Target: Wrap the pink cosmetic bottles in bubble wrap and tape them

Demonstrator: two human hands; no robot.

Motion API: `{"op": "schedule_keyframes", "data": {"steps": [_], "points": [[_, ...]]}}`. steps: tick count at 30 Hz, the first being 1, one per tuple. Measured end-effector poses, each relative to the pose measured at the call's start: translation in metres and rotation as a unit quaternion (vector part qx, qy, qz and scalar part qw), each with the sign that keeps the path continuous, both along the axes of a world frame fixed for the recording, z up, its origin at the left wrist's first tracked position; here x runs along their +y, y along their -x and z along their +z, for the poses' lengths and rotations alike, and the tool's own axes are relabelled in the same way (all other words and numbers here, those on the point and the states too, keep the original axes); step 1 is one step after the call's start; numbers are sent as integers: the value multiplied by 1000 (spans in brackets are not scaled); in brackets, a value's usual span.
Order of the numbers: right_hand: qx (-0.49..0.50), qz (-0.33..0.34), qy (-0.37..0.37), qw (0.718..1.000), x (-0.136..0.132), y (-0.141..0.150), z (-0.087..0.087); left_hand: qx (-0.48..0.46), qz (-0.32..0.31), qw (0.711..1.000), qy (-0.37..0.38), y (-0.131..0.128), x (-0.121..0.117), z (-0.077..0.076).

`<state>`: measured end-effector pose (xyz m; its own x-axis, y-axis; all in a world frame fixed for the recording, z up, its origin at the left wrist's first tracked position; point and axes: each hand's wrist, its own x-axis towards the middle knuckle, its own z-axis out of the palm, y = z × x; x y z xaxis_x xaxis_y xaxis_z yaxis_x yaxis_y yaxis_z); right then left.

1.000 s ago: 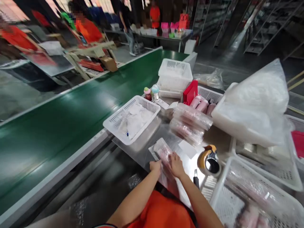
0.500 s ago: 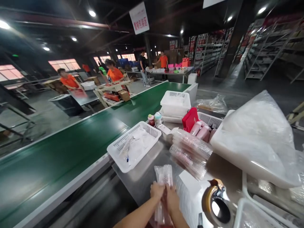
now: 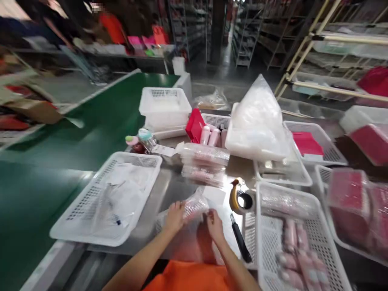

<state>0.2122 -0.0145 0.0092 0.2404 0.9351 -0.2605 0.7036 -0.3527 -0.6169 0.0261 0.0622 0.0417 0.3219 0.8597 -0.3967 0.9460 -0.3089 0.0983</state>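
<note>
My left hand (image 3: 174, 216) is closed on one end of a bubble-wrapped pink item (image 3: 194, 206), holding it just above the metal table (image 3: 169, 190). My right hand (image 3: 214, 224) pinches the wrap at its near right side. The picture is smeared by motion. Behind the hands lies a stack of wrapped pink items (image 3: 204, 163). A yellow tape dispenser (image 3: 238, 198) and a black-handled knife (image 3: 241, 242) lie just to the right of my right hand.
A white basket (image 3: 91, 206) with clear bags sits at the left beside the green conveyor belt (image 3: 60, 153). Another white basket (image 3: 273, 238) with pink bottles is at the right. Stacked baskets (image 3: 165, 105), a red box (image 3: 194, 125) and a plastic-covered tray (image 3: 257, 133) stand behind. People in orange work far off.
The view has swung to the right and down. The wrapped item, held upright half a second ago, now lies tilted sideways between my hands.
</note>
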Motion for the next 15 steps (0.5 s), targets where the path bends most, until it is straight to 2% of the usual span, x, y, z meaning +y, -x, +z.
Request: {"op": "schedule_keyframes", "data": {"steps": [3,6,9,11,13,15], "points": [[-142,-140,-7,980,0,-61,23,-15,-70,997,20,9,-4,0],[-251,-171,51,951,21,-94,37,-28,-93,995,36,13,-16,1],[-255,-156,128,946,48,-100,41,-43,-73,996,35,13,-26,0],[-242,-154,147,947,57,-98,45,-56,-50,996,41,14,-30,-4],[-231,-163,160,946,53,-97,54,-76,-18,996,47,16,-32,-11],[-227,-167,164,945,37,-95,68,-94,20,994,52,19,-33,-18]]}}
